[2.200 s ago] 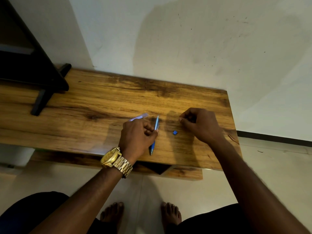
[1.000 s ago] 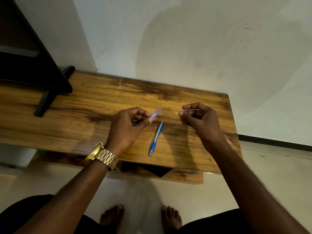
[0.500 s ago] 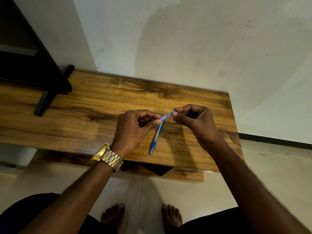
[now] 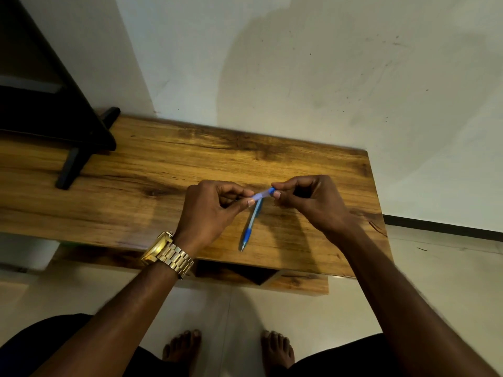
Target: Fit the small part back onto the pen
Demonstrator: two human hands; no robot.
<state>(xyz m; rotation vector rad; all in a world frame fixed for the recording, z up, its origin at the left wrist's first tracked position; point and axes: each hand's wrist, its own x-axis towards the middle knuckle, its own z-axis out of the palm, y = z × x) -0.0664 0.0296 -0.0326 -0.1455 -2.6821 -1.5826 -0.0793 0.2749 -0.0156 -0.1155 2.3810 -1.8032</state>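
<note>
left hand (image 4: 209,210) pinches pen barrel (image 4: 258,195) | right hand (image 4: 307,202) now pinching blue cap (image 4: 271,190) onto it

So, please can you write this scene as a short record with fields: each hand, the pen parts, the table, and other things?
left hand: pinches one end of the clear pen tube
right hand: pinches the small blue cap at the tube's other end
pen front part: lies on the wooden table, blue grip and tip toward the person
wrist: gold watch on the left arm
other: black stand at the table's far left; bare feet on the floor below
</note>
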